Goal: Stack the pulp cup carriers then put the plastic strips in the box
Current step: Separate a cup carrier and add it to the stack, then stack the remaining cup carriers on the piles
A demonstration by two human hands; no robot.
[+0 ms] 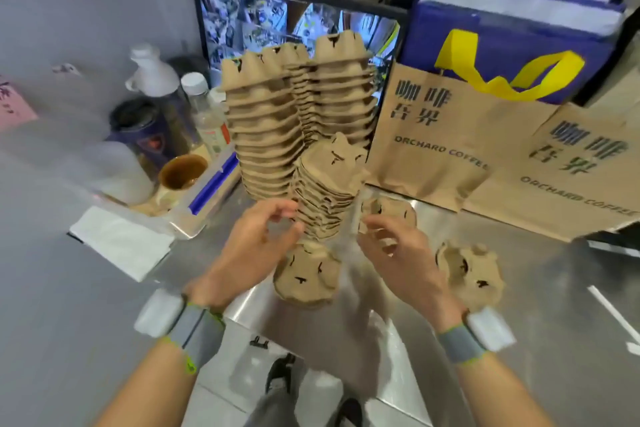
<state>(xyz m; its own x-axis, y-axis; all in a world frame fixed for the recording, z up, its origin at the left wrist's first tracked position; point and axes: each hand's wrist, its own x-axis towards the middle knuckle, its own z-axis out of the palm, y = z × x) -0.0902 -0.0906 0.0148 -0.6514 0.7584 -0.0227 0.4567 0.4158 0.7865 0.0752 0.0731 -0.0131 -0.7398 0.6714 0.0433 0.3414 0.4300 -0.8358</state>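
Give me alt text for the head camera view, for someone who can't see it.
Two bare hands, left hand and right hand, reach toward a short stack of brown pulp cup carriers on a steel counter. Taller carrier stacks and brown paper coffee bags stand behind.

A: Exposure's fine, even indoor light, bright. Steel counter [433, 218] throws glare streaks near the front edge.
B: Shadows?
A: Soft, low contrast. Strong fisheye: paper bags [450, 135] and monitor [294, 17] bow outward toward the edges.
B: Sharpness?
A: Poor. Left hand [256, 236] and right hand [398, 253] smear with motion blur; left-side bottles [152, 76] are soft, bag print ghosts.
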